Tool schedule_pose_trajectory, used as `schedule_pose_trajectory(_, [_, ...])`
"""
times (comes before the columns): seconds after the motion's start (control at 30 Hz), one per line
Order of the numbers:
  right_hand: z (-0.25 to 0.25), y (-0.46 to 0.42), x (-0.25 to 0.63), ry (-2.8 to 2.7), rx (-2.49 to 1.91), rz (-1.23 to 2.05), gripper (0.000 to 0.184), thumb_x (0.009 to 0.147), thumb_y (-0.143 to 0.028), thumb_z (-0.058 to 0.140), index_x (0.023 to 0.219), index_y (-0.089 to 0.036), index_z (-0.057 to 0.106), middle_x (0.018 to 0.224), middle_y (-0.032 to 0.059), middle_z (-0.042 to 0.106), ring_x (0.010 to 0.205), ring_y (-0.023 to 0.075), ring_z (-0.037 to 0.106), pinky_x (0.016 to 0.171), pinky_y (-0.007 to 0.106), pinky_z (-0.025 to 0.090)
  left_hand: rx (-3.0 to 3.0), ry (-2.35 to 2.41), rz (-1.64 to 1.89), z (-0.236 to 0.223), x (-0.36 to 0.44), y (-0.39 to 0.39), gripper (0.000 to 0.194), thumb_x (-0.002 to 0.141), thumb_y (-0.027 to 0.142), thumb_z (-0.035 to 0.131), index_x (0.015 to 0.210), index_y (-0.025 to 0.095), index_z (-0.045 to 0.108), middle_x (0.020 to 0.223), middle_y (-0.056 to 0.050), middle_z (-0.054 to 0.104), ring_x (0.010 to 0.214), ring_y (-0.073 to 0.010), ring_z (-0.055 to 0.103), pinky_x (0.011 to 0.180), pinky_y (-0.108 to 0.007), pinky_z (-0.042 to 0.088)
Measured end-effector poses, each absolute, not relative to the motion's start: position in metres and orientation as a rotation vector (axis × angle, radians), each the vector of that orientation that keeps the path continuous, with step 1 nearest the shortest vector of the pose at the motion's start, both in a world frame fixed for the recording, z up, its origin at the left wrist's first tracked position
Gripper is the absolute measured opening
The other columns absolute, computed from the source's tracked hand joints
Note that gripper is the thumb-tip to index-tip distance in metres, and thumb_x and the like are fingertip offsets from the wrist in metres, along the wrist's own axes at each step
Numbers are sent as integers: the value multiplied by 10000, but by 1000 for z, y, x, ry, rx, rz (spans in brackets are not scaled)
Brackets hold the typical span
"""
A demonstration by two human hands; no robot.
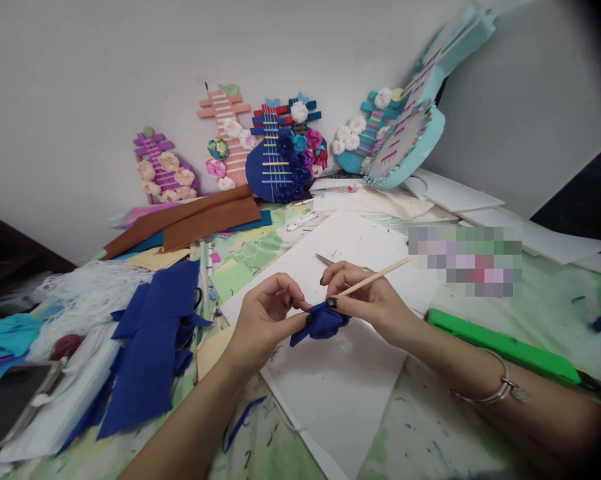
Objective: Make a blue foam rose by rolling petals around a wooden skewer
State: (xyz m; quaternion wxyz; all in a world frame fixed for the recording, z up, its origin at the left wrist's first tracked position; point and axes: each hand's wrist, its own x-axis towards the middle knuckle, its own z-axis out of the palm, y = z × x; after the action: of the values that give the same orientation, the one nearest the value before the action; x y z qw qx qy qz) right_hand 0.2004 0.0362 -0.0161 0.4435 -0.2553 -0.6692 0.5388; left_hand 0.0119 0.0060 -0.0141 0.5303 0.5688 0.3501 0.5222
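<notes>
Across from me, a table with a pale green patterned cover (405,420) runs up to the wall. Leaning at its back right is a big pale-turquoise guitar-shaped model (415,120); to its left along the wall stand smaller string-instrument models in purple, pink, red and teal, with a dark-blue rounded model (270,160) edged by blue paper flowers in front. Overlapping white paper sheets (350,393) lie under the person's hands. On the left side, long dark-blue crepe-like strips (150,340) are stacked near a loose heap of white stringy material (90,293), with flat brown sheets (195,217) behind. A long bright-green plastic-handled tool (500,347) rests beside the right forearm, which wears a thin silver bracelet (500,393).

The left hand (263,320) has its thumb and forefinger pinched at the left edge of a folded dark-blue flower-like piece (326,321), held above the white sheets between both hands. The right hand (365,297) grips a slim pale wooden stick (375,277) between thumb and curled fingers, its thumb tip touching the top of the blue piece; a blurred patch hides the stick's far end. Just behind the fingers shows a pointed metal blade (325,259).
</notes>
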Motion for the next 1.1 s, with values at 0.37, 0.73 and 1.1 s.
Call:
schedule_pose_trajectory(0.37, [-16, 35, 198, -1627, -660, 1341, 132, 736, -273, 649, 720, -144, 627, 914, 54, 529, 749, 121, 525, 617, 265, 448, 1316, 913, 1222, -12, 12, 6, 229, 626, 84, 742, 725, 162, 552, 702, 3, 562, 683, -106, 512, 644, -233, 412])
schedule_pose_trajectory(0.73, [-21, 46, 211, -1721, -1169, 580, 360, 830, -320, 509, 504, -169, 531, 443, -11, 464, 461, 102, 414, 503, 259, 321, 1535, 1303, 1297, -15, 7, 15, 160, 627, 36, 626, 699, 168, 572, 672, 14, 543, 665, -115, 492, 619, -233, 373])
schedule_pose_trajectory(1.1, [-27, 47, 210, -2410, -639, 153, 266, 888, -156, 409, 1076, -205, 592, 1007, 94, 597, 760, 148, 544, 677, 295, 423, 1819, 1158, 1274, -14, 8, 10, 123, 705, 56, 601, 721, 177, 580, 739, -16, 530, 732, -143, 485, 687, -265, 391])
